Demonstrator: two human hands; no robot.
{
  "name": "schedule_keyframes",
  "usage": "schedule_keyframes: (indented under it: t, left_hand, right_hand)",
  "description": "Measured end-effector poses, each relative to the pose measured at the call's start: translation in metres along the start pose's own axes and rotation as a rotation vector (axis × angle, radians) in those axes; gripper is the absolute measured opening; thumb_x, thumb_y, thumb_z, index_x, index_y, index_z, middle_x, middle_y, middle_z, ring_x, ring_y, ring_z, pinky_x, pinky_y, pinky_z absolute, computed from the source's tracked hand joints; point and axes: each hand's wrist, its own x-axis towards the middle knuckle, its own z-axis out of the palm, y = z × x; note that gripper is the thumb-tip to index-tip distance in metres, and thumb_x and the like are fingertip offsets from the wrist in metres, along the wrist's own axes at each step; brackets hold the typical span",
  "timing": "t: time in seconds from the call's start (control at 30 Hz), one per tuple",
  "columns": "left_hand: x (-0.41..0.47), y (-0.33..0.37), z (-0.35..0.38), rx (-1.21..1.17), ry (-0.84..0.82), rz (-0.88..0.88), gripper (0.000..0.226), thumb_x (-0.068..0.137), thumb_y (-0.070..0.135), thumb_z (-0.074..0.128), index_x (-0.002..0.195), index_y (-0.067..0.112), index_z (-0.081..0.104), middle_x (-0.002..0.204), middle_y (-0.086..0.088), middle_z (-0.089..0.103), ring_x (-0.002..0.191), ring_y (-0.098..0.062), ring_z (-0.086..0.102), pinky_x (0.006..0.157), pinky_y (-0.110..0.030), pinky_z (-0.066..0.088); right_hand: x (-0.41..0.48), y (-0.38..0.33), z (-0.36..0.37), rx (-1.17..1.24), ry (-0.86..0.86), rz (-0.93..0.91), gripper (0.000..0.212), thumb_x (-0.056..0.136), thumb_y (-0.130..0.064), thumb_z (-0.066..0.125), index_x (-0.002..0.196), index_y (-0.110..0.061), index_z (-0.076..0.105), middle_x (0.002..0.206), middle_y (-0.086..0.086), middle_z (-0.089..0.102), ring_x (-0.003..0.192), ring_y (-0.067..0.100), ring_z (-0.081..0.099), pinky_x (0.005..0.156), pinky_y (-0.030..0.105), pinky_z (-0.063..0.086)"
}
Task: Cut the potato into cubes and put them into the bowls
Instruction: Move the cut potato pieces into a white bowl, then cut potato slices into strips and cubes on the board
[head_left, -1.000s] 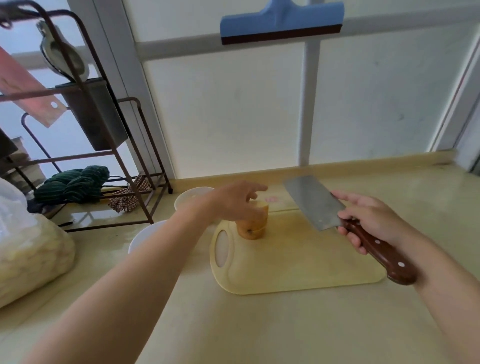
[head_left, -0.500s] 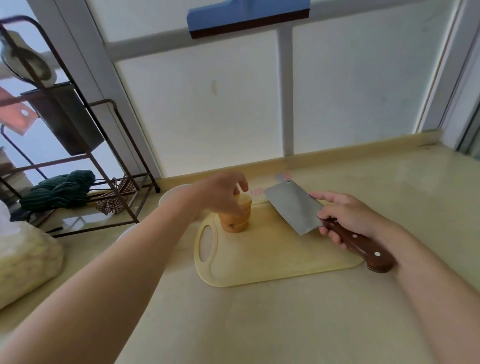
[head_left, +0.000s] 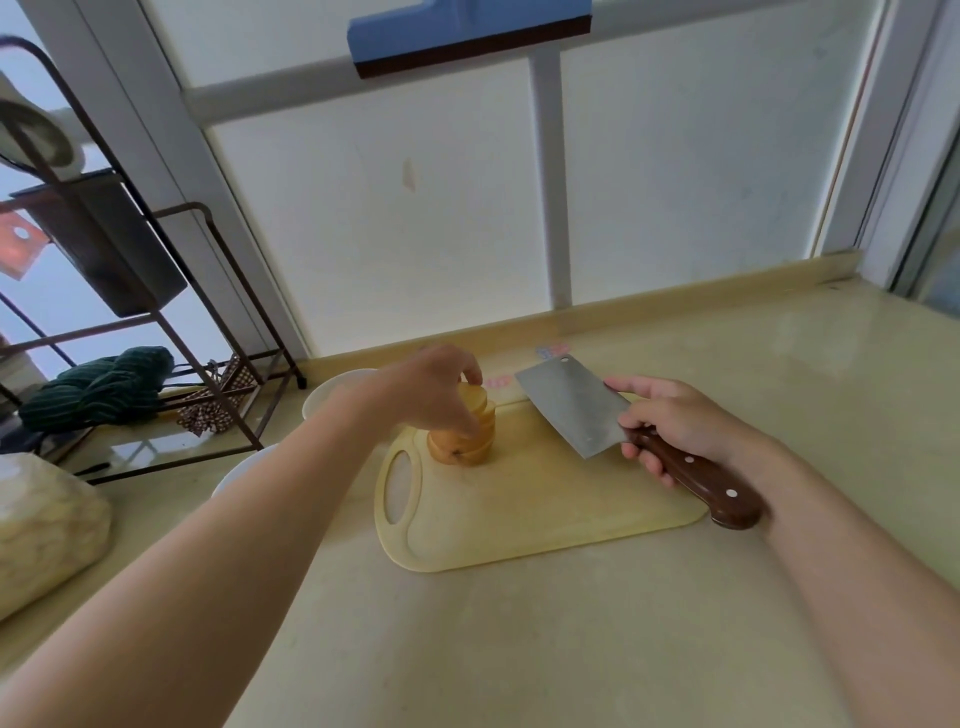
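A stack of potato slices (head_left: 470, 439) stands at the far left of the pale yellow cutting board (head_left: 530, 509). My left hand (head_left: 434, 387) is cupped over the stack, fingers gripping its top and sides. My right hand (head_left: 675, 421) holds a cleaver (head_left: 571, 405) by its brown wooden handle, blade raised flat above the board to the right of the stack. Two white bowls, one behind my left wrist (head_left: 332, 395) and one nearer (head_left: 241, 470), sit left of the board, mostly hidden by my forearm.
A dark metal rack (head_left: 156, 291) with a green cloth (head_left: 98, 389) stands at the left. A plastic bag of pale food (head_left: 47, 530) lies at the left edge. A window wall backs the counter, with a blue squeegee (head_left: 467, 31) hanging on it.
My left hand has closed down further over the potato stack. The cleaver has stayed raised at the right, shifting only slightly as the view moved.
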Motion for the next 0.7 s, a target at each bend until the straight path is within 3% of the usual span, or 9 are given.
schedule_keyframes:
  t: [0.27,0.33,0.43,0.5,0.6,0.7]
  left_hand:
    - [-0.007,0.014,-0.004,0.108,0.044,0.037,0.06,0.075,0.032,0.076,0.129,0.028,0.049,0.115,0.006,0.04,0.105,-0.016,0.042,0.089,-0.031,0.046]
    - [-0.016,0.028,-0.001,-0.093,0.074,0.076,0.056,0.073,0.037,0.077,0.122,0.028,0.054,0.113,0.009,0.051,0.101,-0.015,0.053,0.085,-0.029,0.05]
    - [-0.026,0.056,0.021,-0.41,0.031,0.054,0.043,0.071,0.043,0.077,0.106,0.024,0.061,0.096,0.006,0.067,0.084,-0.019,0.068,0.076,-0.039,0.059]
    - [-0.023,0.073,0.043,-0.366,0.045,0.018,0.038,0.075,0.047,0.073,0.097,0.02,0.06,0.09,0.003,0.066,0.079,-0.016,0.066,0.073,-0.037,0.059]
    - [-0.014,0.093,0.073,-0.09,0.149,-0.043,0.049,0.086,0.063,0.055,0.096,0.015,0.056,0.091,-0.001,0.06,0.079,-0.02,0.058,0.067,-0.036,0.051]
    - [-0.011,0.096,0.075,-0.115,0.197,-0.051,0.052,0.098,0.055,0.034,0.088,0.009,0.057,0.087,-0.008,0.063,0.075,-0.023,0.059,0.062,-0.037,0.045]
  right_hand:
    - [-0.001,-0.002,-0.004,0.006,0.018,0.006,0.058,0.099,-0.001,0.047,0.151,-0.026,0.046,0.061,0.01,0.061,0.039,0.017,0.049,0.036,0.023,0.039]
    - [-0.002,-0.005,-0.009,0.006,0.045,-0.002,0.058,0.099,-0.001,0.048,0.151,-0.027,0.046,0.061,0.01,0.061,0.039,0.016,0.049,0.035,0.023,0.04]
    - [-0.006,-0.009,-0.024,-0.025,0.124,-0.024,0.06,0.098,0.0,0.048,0.15,-0.03,0.046,0.059,0.011,0.061,0.038,0.017,0.05,0.035,0.024,0.04]
    - [-0.011,-0.01,-0.031,-0.053,0.169,-0.023,0.061,0.097,0.001,0.047,0.148,-0.033,0.047,0.061,0.013,0.061,0.039,0.019,0.05,0.036,0.024,0.041]
    - [-0.018,-0.006,-0.033,-0.114,0.201,0.004,0.064,0.096,0.002,0.045,0.147,-0.037,0.046,0.064,0.015,0.06,0.041,0.021,0.05,0.039,0.024,0.042]
    - [-0.018,-0.005,-0.033,-0.145,0.225,0.016,0.067,0.095,0.003,0.043,0.15,-0.037,0.045,0.066,0.017,0.06,0.04,0.02,0.051,0.038,0.023,0.042]
